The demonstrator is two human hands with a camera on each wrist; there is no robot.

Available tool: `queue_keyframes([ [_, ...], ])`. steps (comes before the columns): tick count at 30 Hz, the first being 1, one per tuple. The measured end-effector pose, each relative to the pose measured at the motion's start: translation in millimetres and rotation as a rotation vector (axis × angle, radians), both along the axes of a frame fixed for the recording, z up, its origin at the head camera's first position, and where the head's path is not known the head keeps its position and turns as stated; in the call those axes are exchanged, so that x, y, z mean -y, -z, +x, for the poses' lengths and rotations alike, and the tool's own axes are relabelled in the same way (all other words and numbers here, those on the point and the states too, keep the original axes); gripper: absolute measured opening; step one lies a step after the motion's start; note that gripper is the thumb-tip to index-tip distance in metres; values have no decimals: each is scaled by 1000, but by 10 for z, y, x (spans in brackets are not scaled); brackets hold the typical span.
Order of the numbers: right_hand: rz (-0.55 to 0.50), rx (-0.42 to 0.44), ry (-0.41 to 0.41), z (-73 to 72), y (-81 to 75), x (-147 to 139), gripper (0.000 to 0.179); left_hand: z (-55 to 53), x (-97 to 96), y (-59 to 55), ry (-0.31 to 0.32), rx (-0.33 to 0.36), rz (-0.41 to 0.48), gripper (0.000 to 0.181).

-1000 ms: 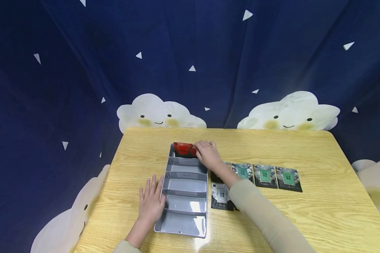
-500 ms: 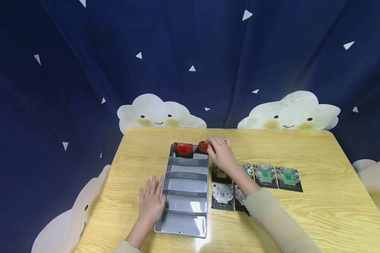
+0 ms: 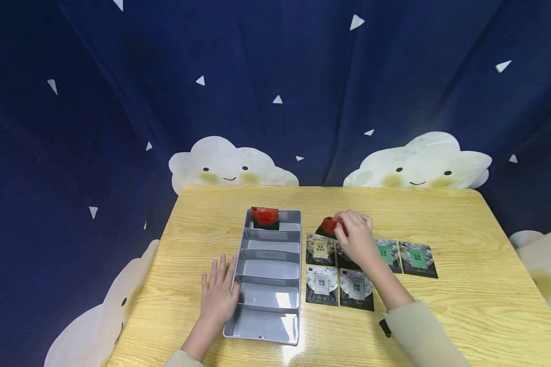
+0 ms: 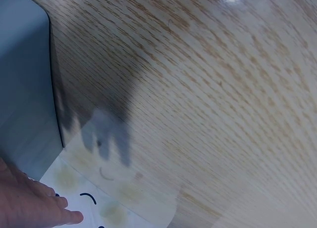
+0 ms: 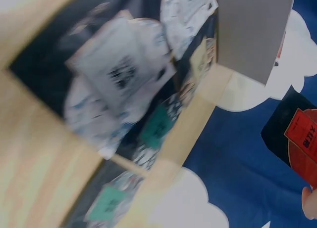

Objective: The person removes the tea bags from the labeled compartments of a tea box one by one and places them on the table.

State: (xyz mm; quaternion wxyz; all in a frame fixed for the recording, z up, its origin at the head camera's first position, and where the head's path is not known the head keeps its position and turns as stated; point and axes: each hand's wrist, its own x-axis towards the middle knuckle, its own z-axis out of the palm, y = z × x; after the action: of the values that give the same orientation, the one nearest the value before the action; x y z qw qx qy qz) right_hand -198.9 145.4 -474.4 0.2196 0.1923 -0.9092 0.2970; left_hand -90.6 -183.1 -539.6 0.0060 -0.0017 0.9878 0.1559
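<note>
My right hand [image 3: 355, 234] pinches a red-and-black packet [image 3: 328, 227] over the table's far part, right of a grey five-slot tray [image 3: 271, 326]. In the right wrist view that packet [image 5: 301, 139] shows a red label, with a fingertip [image 5: 310, 203] at its lower edge. Another red-and-black packet [image 3: 265, 218] stands in the tray's far slot, on its left side. My left hand [image 3: 219, 293] lies with straight fingers against the tray's left wall. Left wrist view: hand [image 4: 29, 203] at lower left, below the tray's side [image 4: 25, 84].
Flat packets lie in two rows right of the tray: a yellow-labelled one [image 3: 320, 250], green-labelled ones [image 3: 417, 259], a white-labelled one [image 3: 321, 285] and a grey-labelled one [image 3: 356, 289]. My right hand partly covers one. A dark blue curtain [image 3: 275, 127] hangs behind the wooden table [image 3: 477, 300].
My right hand has lifted the red-and-black packet out of the tray's far slot and carried it right, past the tray's edge. The left hand has stayed put.
</note>
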Motion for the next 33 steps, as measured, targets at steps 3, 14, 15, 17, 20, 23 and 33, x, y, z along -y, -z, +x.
queue_keyframes([
  [3, -11, 9, 32, 78, 49, -135, 13, -1, 1, 1, -1, 0, -1, 59],
  [14, -25, 69, 195, 394, 353, -598, 13, -2, 3, 6, 0, 2, 3, 60],
  [15, -23, 76, 206, 423, 376, -632, 13, -2, 2, 6, 0, 1, 2, 60],
  [17, -16, 88, 222, 478, 421, -701, 13, -2, 3, 9, 0, 2, 5, 60],
  [20, -1, 98, 243, 546, 477, -804, 12, -5, 3, 13, 0, 0, 3, 59],
  [23, 8, 117, 261, 605, 519, -900, 11, -8, 3, 16, 2, 0, 1, 59],
  [33, 125, 174, 261, 755, 657, -1120, 11, 3, 2, -2, 4, -5, -7, 59],
])
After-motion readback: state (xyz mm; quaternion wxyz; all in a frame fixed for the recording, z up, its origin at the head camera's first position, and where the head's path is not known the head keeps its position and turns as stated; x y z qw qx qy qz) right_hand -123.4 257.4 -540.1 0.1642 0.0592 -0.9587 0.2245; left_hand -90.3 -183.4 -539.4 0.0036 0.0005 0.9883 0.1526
